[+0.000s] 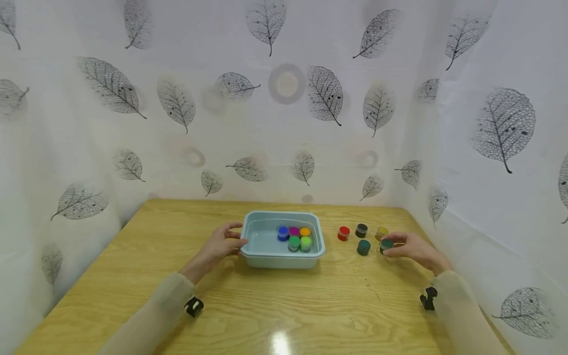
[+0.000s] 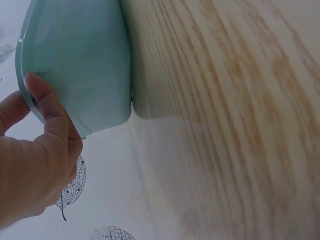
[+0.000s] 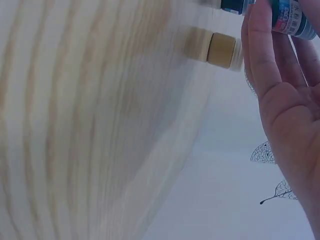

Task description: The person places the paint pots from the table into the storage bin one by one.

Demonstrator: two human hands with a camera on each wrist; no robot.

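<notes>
My left hand (image 1: 219, 245) pinches the left rim of a pale blue plastic basin (image 1: 281, 261); in the left wrist view the fingers (image 2: 47, 100) bend over its edge. Inside the basin's right half sit small paint jars: blue (image 1: 283, 233), purple (image 1: 294, 230), orange (image 1: 304, 231), green (image 1: 294, 243) and light green (image 1: 305, 243). Over at the right, my right hand (image 1: 412, 250) holds a dark green paint jar (image 1: 385, 245) between thumb and fingers. Its printed label (image 3: 289, 17) shows in the right wrist view. Just behind that hand stands a yellow jar (image 1: 381, 232).
Between basin and right hand, a red jar (image 1: 343, 233), a black jar (image 1: 361, 230) and a teal jar (image 1: 363, 247) stand on the wooden table (image 1: 275, 305). Small dark specks mark the wood in front of them. A leaf-patterned curtain (image 1: 248, 123) surrounds the table's back and sides.
</notes>
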